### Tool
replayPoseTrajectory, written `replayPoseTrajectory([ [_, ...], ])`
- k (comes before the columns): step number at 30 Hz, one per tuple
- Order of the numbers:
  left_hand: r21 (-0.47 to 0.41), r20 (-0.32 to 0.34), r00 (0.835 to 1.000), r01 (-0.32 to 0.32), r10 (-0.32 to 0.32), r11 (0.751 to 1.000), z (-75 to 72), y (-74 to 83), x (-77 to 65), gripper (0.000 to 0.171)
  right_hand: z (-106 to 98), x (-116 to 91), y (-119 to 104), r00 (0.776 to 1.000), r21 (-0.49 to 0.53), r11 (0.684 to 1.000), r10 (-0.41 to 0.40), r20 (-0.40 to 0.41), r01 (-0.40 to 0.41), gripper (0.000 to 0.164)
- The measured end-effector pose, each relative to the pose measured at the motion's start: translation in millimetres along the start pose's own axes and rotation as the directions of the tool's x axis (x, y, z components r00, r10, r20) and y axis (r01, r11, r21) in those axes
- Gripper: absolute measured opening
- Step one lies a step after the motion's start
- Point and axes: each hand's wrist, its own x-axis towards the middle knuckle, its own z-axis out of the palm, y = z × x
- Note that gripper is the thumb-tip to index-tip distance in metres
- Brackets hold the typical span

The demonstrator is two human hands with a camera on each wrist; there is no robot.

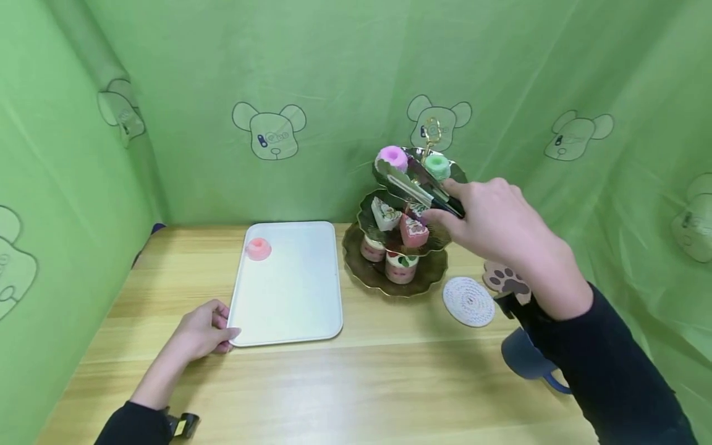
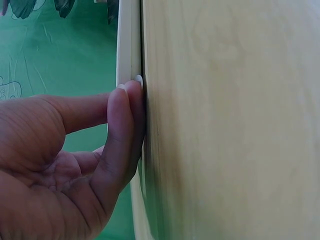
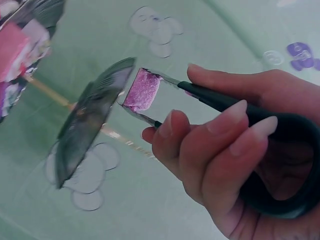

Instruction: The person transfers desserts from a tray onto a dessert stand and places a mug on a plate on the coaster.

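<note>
My left hand (image 1: 203, 334) pinches the near left corner of a white tray (image 1: 295, 290), thumb on top of the rim and fingers beneath. A pink donut (image 1: 258, 249) lies at the tray's far left. My right hand (image 1: 495, 216) grips black-handled tongs (image 1: 425, 193) over the top tier of a dark three-tier stand (image 1: 351, 266). Between the tong tips sits a purple donut (image 3: 145, 90), close by the top plate (image 3: 95, 120). A green donut (image 1: 437, 165) rests on that same tier, right of the purple one.
Cake slices (image 1: 414, 230) fill the middle tier, and dessert cups (image 1: 402, 269) stand on the bottom one. Right of the stand lie a round woven coaster (image 1: 468, 301) and a paw-print coaster (image 1: 505, 278). A dark blue mug (image 1: 523, 355) is under the right forearm. Green curtain (image 1: 345, 74) hangs behind.
</note>
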Motion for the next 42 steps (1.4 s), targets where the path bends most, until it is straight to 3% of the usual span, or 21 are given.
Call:
replayPoseTrajectory([
  [6,0.005,0.004,1.0,-0.007,0.007,1.0,-0.2,-0.1,0.8,0.036,2.6,17.2,10.4,0.993,0.029,0.997,0.067,0.1,-0.071,0.078],
  [13,-0.005,0.003,1.0,-0.002,0.002,1.0,0.1,0.6,0.9,0.036,2.8,28.2,14.0,0.974,0.033,0.995,0.083,0.209,-0.092,0.081],
  [25,0.002,-0.004,1.0,0.0,0.0,1.0,-1.0,-1.0,2.0,0.036,-1.0,35.1,13.2,0.965,0.047,0.995,0.078,0.249,-0.092,0.081],
  [31,0.001,-0.01,1.0,-0.005,0.005,1.0,-0.1,-1.1,2.2,0.036,-5.3,27.4,9.9,0.972,0.028,0.995,0.082,0.221,-0.091,0.091],
  [36,0.012,-0.015,1.0,-0.012,0.012,1.0,-0.1,-0.9,1.2,0.036,-8.5,13.7,2.6,0.991,-0.011,0.998,0.056,0.12,-0.055,0.096],
  [42,0.014,-0.018,1.0,-0.013,0.013,1.0,-0.1,-1.3,0.9,0.036,-3.9,-9.4,-16.5,0.999,0.012,0.999,-0.041,-0.027,0.041,0.071],
])
